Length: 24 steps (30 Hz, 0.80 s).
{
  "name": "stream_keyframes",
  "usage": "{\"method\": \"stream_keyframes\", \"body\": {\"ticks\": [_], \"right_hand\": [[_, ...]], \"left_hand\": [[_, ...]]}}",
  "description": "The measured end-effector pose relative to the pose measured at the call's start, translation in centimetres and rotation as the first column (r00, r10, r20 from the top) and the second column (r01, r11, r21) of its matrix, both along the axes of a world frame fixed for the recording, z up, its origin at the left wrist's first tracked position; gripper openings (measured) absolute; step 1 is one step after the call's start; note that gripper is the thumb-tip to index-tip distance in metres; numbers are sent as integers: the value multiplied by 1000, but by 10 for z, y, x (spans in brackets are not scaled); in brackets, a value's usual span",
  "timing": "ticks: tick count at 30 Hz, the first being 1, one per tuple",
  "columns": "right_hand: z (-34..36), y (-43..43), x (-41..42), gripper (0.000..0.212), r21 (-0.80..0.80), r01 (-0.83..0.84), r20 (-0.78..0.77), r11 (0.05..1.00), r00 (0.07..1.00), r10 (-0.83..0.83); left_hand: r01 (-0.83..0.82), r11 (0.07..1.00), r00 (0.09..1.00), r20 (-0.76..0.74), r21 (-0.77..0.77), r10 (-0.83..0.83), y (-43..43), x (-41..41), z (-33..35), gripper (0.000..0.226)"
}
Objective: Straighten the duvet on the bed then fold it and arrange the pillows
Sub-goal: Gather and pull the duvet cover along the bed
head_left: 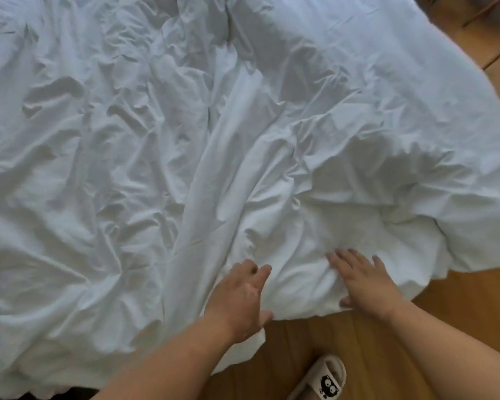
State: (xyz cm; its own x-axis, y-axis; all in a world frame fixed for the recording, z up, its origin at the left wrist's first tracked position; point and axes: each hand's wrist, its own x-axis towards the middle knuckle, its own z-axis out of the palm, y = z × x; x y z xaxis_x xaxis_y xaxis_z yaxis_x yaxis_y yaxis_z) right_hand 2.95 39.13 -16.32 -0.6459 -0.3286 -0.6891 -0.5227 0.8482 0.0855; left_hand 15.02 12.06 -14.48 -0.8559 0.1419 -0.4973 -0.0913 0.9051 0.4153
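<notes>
The right hand (361, 280) lies flat on the near edge of the duvet (185, 140), fingers spread and thumb at the hem, probably pinning it to smooth it. The left hand (240, 295) rests beside it, fingers loosely bent and pinching nothing visible. The duvet sprawls rumpled over the bed, overhanging the wooden floor (387, 356). A slipper (328, 379) bears a black cartoon figure but no legible writing.

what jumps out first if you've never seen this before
The crumpled white fabric duvet fills nearly the whole view, creased all over. At its near edge, lower centre, the left hand and right hand lie on it, the right with fingers spread flat. Below them, a cream slipper with a black cartoon face sits on the wooden floor.
</notes>
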Motion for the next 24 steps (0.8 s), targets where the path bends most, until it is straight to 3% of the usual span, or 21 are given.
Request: {"method": "stream_keyframes", "body": {"ticks": [3, 5, 7, 8, 11, 13, 15, 16, 19, 20, 22, 24], "right_hand": [[-32, 23, -25, 34, -241, -151, -133, 959, 984, 122], [-38, 34, -39, 15, -344, -170, -117, 924, 984, 137], [-26, 47, -52, 15, -350, -146, 21, 925, 986, 164], [-18, 58, -57, 16, -338, -145, 87, 930, 979, 184], [4, 109, -58, 22, -287, -162, 207, 944, 952, 227], [9, 157, -46, 20, -284, -67, 249, 956, 958, 141], [11, 192, -42, 24, -375, 70, 230, 924, 973, 19], [16, 208, -50, 28, -457, 117, 163, 882, 986, -46], [38, 245, -102, 56, -670, 79, -204, 738, 936, -286], [47, 255, -122, 68, -676, 50, -303, 735, 890, -340], [63, 274, -164, 96, -565, 94, -383, 819, 850, -362], [65, 290, -196, 121, -396, 244, -271, 885, 890, -366]], "left_hand": [[35, 965, 998, 65, -258, -19, 52, -29, -25, 93], [-2, 943, 999, 46, -334, 19, 80, -48, -39, 66], [-62, 955, 997, 36, -290, 75, 103, -65, -44, 32], [-73, 967, 995, 52, -244, 88, 115, -70, -43, 25], [52, 995, 984, 172, -86, -37, 159, -73, -36, 20], [195, 979, 956, 235, -53, -177, 189, -73, -30, 18], [184, 980, 947, 280, -70, -157, 206, -81, -31, 20], [87, 995, 960, 272, -50, -70, 212, -92, -30, 26], [-276, 952, 958, 114, 129, 262, 229, -133, -19, 58], [-337, 924, 941, 26, 182, 338, 236, -150, -14, 68], [-439, 860, 873, -100, 261, 477, 258, -186, -2, 86], [-506, 818, 815, -158, 274, 558, 283, -217, 3, 102]]}}
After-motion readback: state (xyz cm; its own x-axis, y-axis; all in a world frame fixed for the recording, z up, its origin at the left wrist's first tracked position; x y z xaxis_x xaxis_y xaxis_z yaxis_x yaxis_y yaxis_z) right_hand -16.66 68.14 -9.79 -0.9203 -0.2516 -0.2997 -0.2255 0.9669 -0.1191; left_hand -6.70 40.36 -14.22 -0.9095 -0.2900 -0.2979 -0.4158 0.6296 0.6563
